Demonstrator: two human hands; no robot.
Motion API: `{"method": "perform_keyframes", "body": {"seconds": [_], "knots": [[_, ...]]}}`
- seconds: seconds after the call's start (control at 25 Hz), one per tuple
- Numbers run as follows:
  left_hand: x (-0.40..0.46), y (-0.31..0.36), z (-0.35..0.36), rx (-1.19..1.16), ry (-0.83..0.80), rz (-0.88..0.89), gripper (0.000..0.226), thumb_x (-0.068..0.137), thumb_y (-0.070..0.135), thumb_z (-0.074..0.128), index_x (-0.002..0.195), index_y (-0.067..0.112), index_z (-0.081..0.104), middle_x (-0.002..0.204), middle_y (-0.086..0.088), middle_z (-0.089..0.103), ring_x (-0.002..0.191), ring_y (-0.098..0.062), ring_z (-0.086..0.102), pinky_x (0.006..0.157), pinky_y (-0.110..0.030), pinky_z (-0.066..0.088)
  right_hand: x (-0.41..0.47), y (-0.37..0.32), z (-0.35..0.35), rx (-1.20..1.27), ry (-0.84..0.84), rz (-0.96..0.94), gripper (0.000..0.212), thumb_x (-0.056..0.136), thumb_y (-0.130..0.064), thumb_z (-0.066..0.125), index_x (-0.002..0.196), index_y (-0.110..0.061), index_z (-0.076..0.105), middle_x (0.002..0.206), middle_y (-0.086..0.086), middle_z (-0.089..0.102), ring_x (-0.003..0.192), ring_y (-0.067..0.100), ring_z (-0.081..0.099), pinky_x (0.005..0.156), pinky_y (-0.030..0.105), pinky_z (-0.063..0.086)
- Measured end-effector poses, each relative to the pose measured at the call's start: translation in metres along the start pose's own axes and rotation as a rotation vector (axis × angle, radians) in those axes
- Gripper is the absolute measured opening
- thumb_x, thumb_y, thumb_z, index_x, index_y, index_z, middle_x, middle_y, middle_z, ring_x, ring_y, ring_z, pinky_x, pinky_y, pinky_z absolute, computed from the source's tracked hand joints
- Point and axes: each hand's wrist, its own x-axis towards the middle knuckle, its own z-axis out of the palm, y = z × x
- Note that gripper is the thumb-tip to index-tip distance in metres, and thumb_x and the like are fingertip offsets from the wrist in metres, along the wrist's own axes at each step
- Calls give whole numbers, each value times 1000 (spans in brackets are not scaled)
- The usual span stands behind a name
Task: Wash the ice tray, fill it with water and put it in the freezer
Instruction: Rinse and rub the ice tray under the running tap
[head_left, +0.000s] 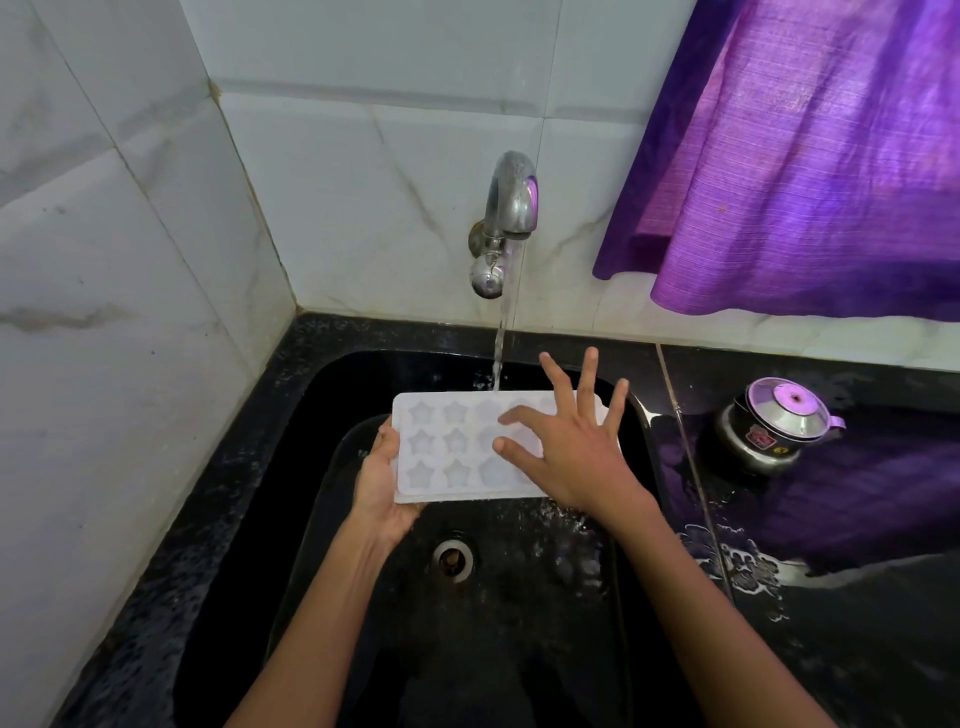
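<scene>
I hold the tray (447, 447) over the sink (311, 519), under the tap (511, 197), with its star-shaped cups facing up. My left hand (382, 486) carries its left end: the palm is underneath, the thumb curls over the near left edge, and the fingers under the tray are hidden, so I cannot tell how far they reach. That grip is closed on the tray. My right hand (571, 447) lies over the right half with fingers spread and straight, a wide open grip holding nothing; whether the palm presses the tray or only hovers just above it I cannot tell. It covers the right-hand cups, so how many there are stays hidden. Water (501, 343) runs from the tap and lands at the tray's far edge, near the middle; whether any cups hold water is hard to make out against the pale plastic. The drain (453, 558) shows below the tray. On the wet black tabletop to the right stands a small steel pot (774, 428) with a lid. A purple curtain (805, 156) hangs above it, cut off by the top and right edges.
</scene>
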Motion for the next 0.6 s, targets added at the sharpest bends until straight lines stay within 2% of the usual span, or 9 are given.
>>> {"method": "perform_keyframes", "body": {"seconds": [0.16,0.36,0.52,0.6], "knots": [[1,0,3,7,-2,-29,47,100,38,33,138,14,44,130,-20,58,117,-40,56,86,-57,50,23,-7,13,-50,-79,5,48,88,-68,35,127,-45,49,160,3,-13,131,34,-44,100,58,-31],[3,2,1,26,-24,-7,44,97,39,36,133,16,49,122,-18,64,104,-37,64,71,-50,58,29,-8,22,-207,37,18,60,81,-78,27,122,-43,55,161,3,-10,123,32,-50,89,55,-43],[4,-2,-7,62,-22,-20,47,97,42,36,136,18,47,125,-16,63,110,-38,62,79,-54,55,29,-13,20,-115,-4,-10,65,72,-86,31,108,-42,63,160,4,-12,124,31,-49,91,55,-40],[4,-3,-10,55,-22,-28,49,96,44,37,136,17,47,127,-17,62,112,-38,61,82,-55,53,31,-12,17,-134,6,-3,67,68,-89,32,108,-45,62,160,4,-15,126,31,-48,91,56,-40]]}}
